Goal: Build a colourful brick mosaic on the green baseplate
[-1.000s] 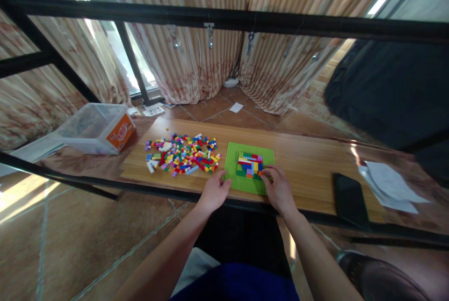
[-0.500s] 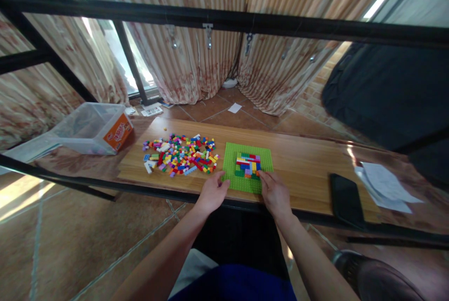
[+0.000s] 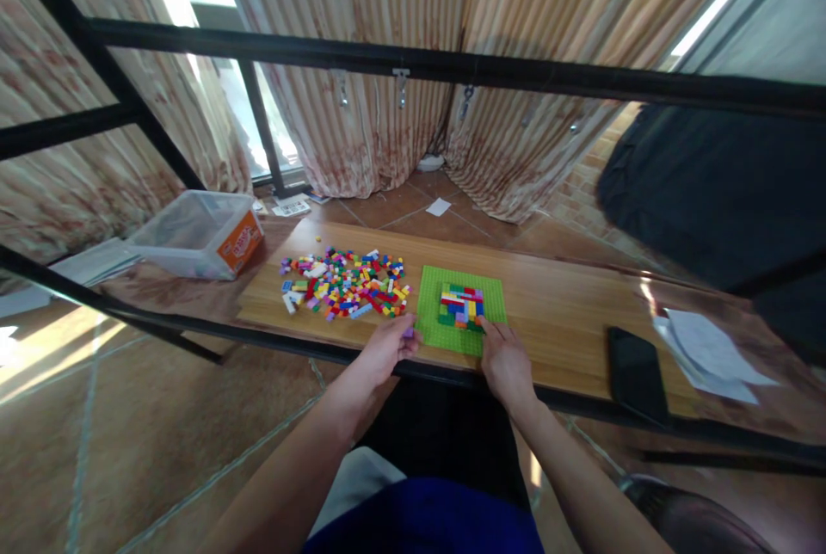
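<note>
A green baseplate [image 3: 432, 317] lies on the wooden table, with a small block of coloured bricks [image 3: 460, 305] built on it. My left hand [image 3: 387, 345] rests at the plate's near left corner, fingers pinched on a small purple brick [image 3: 408, 332]. My right hand [image 3: 503, 360] sits at the plate's near edge, its fingertips touching the near right side of the built block. A loose pile of many coloured bricks [image 3: 345, 283] lies to the left of the plate.
A clear plastic box [image 3: 197, 234] with an orange label stands at the far left. A black phone [image 3: 636, 373] and white papers [image 3: 706, 343] lie on the right. A black metal frame bar [image 3: 452, 68] crosses overhead; curtains hang behind.
The view shifted slightly. My left hand now pinches a small purple brick at the plate's corner. My right hand drew back a little along the near edge of the built block.
</note>
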Tool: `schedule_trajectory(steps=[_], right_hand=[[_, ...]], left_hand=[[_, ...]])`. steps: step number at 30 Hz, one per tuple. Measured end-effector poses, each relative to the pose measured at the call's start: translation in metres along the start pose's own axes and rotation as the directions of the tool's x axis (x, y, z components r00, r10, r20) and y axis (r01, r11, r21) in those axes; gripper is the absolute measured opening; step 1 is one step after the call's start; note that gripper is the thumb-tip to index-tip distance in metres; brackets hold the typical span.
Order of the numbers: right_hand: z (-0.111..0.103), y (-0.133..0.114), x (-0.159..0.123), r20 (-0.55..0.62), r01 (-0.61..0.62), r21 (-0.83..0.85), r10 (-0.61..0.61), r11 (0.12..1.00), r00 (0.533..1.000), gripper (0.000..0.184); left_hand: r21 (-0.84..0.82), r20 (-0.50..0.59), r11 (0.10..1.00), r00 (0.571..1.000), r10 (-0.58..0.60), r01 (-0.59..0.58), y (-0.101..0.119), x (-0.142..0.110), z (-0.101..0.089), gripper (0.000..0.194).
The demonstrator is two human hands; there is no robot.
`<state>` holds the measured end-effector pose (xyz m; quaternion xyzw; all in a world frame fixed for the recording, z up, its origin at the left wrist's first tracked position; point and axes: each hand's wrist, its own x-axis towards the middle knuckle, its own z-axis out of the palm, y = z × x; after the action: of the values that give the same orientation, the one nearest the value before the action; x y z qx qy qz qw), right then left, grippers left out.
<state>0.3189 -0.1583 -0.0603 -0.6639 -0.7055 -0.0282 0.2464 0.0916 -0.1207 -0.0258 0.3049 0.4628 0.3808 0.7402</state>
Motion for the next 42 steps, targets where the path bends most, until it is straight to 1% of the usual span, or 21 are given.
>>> schedule_trajectory(steps=[1, 3, 5, 6, 9, 12, 14, 16, 20, 25, 29, 32, 34, 37, 39, 42], right_hand=[[-0.001, -0.002, -0.001, -0.024, -0.017, 0.015, 0.017, 1.000, 1.000, 0.042], [-0.002, -0.010, -0.003, -0.083, -0.062, 0.041, 0.065, 0.997, 0.994, 0.041], [-0.004, -0.026, -0.006, -0.124, -0.064, 0.079, 0.073, 0.995, 0.990, 0.039], [-0.004, -0.037, -0.007, -0.129, -0.036, 0.104, 0.049, 0.994, 0.990, 0.037], [-0.002, -0.072, -0.008, -0.123, 0.053, 0.182, -0.030, 0.982, 0.992, 0.032], [0.006, -0.099, -0.006, -0.055, 0.103, 0.269, -0.092, 0.958, 0.994, 0.031], [0.012, -0.107, -0.002, -0.028, 0.119, 0.295, -0.115, 0.948, 0.993, 0.032], [0.016, -0.109, 0.002, -0.017, 0.115, 0.295, -0.115, 0.949, 0.993, 0.031], [0.019, -0.104, 0.008, 0.015, 0.108, 0.276, -0.117, 0.955, 0.993, 0.027], [0.016, -0.100, 0.012, 0.054, 0.104, 0.319, -0.128, 0.942, 0.990, 0.022], [0.012, -0.095, 0.010, 0.044, 0.105, 0.353, -0.128, 0.930, 0.991, 0.022], [0.004, -0.076, 0.009, -0.023, 0.070, 0.324, -0.066, 0.943, 0.998, 0.025], [-0.005, -0.055, 0.010, -0.075, 0.021, 0.281, 0.000, 0.959, 0.997, 0.027], [-0.018, -0.024, 0.017, -0.101, -0.040, 0.215, 0.062, 0.976, 0.993, 0.032], [-0.022, -0.009, 0.023, -0.102, -0.045, 0.159, 0.062, 0.986, 0.993, 0.035], [-0.021, 0.000, 0.029, -0.076, -0.006, 0.114, 0.015, 0.993, 0.997, 0.037]], left_hand=[[-0.084, 0.025, 0.996, 0.999, -0.033, 0.035, 0.002, -0.002, -0.003, 0.029], [-0.182, 0.058, 0.980, 0.996, -0.074, 0.083, 0.006, -0.005, -0.006, 0.032], [-0.209, 0.063, 0.972, 0.994, -0.093, 0.105, 0.008, -0.007, -0.006, 0.033], [-0.213, 0.058, 0.971, 0.994, -0.097, 0.107, 0.009, -0.007, -0.006, 0.033], [-0.231, 0.060, 0.968, 0.994, -0.089, 0.101, 0.007, -0.007, -0.005, 0.030], [-0.255, 0.062, 0.963, 0.996, -0.067, 0.081, 0.002, -0.004, -0.006, 0.026], [-0.258, 0.054, 0.964, 0.997, -0.047, 0.060, -0.002, -0.002, -0.008, 0.025], [-0.242, 0.054, 0.969, 0.998, -0.025, 0.038, -0.005, 0.000, -0.009, 0.025], [-0.203, 0.057, 0.979, 0.998, 0.010, 0.002, -0.007, 0.000, -0.007, 0.025], [-0.146, 0.070, 0.989, 0.997, 0.043, -0.032, -0.007, -0.003, -0.004, 0.023], [-0.121, 0.067, 0.992, 0.997, 0.040, -0.032, -0.007, -0.003, -0.004, 0.024], [-0.080, 0.081, 0.997, 0.996, 0.026, -0.020, -0.006, -0.004, -0.004, 0.028], [-0.040, 0.077, 0.999, 0.997, 0.019, -0.016, -0.005, -0.005, -0.004, 0.030], [-0.002, 0.056, 1.000, 0.998, 0.017, -0.017, -0.005, -0.004, -0.004, 0.030], [0.008, 0.052, 1.000, 0.999, 0.009, -0.009, -0.004, -0.003, -0.004, 0.029], [0.010, 0.042, 1.000, 0.999, -0.002, 0.001, -0.004, -0.002, -0.004, 0.027]])
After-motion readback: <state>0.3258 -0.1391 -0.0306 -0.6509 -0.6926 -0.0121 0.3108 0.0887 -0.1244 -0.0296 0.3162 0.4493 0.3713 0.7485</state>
